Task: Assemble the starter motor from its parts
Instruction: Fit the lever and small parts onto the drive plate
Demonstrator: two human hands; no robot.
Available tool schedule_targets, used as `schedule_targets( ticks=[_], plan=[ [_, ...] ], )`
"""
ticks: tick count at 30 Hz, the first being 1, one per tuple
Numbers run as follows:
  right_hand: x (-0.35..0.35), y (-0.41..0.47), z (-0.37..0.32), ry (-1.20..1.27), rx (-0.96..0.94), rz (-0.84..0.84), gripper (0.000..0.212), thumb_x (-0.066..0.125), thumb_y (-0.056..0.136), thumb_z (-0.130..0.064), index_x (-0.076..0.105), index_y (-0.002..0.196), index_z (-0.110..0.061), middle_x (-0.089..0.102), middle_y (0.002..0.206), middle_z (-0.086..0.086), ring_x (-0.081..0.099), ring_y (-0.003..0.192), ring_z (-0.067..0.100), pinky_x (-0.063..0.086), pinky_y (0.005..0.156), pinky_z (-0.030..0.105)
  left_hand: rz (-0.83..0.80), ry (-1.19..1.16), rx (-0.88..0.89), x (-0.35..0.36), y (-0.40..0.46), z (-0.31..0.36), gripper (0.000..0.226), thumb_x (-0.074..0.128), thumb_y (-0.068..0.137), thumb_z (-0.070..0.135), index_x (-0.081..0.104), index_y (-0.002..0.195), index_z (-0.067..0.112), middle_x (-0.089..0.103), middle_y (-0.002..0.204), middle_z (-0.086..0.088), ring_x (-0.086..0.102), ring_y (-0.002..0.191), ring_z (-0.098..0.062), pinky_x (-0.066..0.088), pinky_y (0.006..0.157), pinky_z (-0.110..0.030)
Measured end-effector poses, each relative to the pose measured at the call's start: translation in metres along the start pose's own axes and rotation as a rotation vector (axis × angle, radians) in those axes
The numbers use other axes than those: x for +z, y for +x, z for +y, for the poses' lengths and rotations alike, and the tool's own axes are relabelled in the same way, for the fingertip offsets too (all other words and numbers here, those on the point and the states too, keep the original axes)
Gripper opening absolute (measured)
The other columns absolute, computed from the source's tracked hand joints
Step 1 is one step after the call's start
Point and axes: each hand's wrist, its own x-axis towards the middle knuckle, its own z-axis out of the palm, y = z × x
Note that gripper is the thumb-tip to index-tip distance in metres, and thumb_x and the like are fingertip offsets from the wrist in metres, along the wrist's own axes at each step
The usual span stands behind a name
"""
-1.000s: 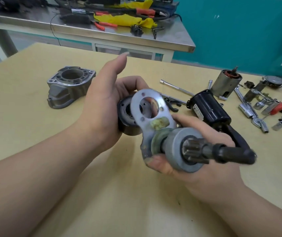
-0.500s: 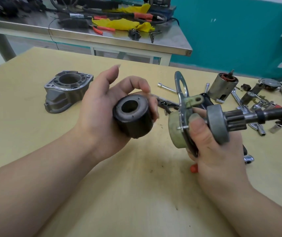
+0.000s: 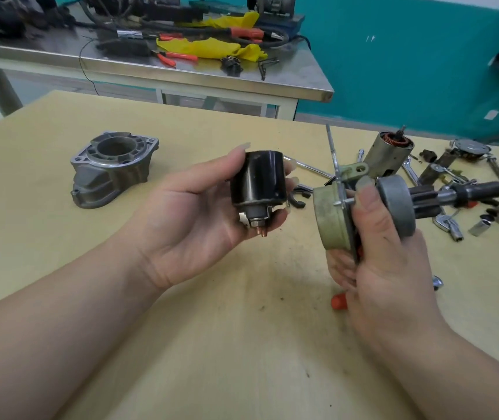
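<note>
Two hands hold two sub-assemblies apart above the wooden table (image 3: 242, 344), nearest the camera. Since half a second ago the left hand (image 3: 193, 225) has rolled the black solenoid (image 3: 257, 180): its open bore faced up then, and now the body stands on end with the copper terminal stud pointing down toward the palm. Thumb and fingers are curled round its sides, gripping it. The right hand (image 3: 375, 256) has barely moved; its fingers are wrapped round the drive assembly (image 3: 363, 204), clamping the olive gear cover and the thin plate, which shows edge-on, with the pinion and shaft sticking out to the right.

A second ago the two parts were pressed together, so I judge that the fit was tried, undone, and the solenoid is now being turned over to find its proper orientation. The mating step looks not yet done. A gap separates solenoid and plate, and the next approach would need the solenoid's open end, not the stud end, brought to the plate's large hole.

Further off, the grey housing (image 3: 112, 168) lies on the table to the left, untouched. At right the armature (image 3: 389, 156), with copper windings showing, stands among loose wrenches and small parts. Beyond is a steel bench (image 3: 272, 83) strewn with cables and pliers.
</note>
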Motion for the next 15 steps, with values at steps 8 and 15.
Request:
schedule_targets(
  ticks=[8,15],
  plan=[
    [0.004,-0.003,-0.004,-0.109,-0.171,-0.124,0.045,0.064,0.085,-0.074,0.069,0.068,-0.033,0.052,0.054,-0.012,0.047,0.046,0.005,0.038,0.046,0.017,0.225,0.702,0.305,-0.008,-0.004,-0.016,0.068,0.095,0.066,0.016,0.075,0.131,0.018,0.081,0.118,-0.010,0.076,0.104,-0.023,0.059,0.083,-0.035],
    [0.006,-0.005,-0.013,-0.251,-0.256,-0.171,0.026,0.067,0.085,-0.063,0.078,0.089,-0.039,0.068,0.066,-0.021,0.065,0.060,-0.003,0.044,0.048,0.006,0.183,0.849,0.357,-0.015,-0.006,-0.010,0.059,0.102,0.065,0.017,0.080,0.119,0.017,0.082,0.114,-0.007,0.079,0.104,-0.022,0.064,0.084,-0.029]
  ],
)
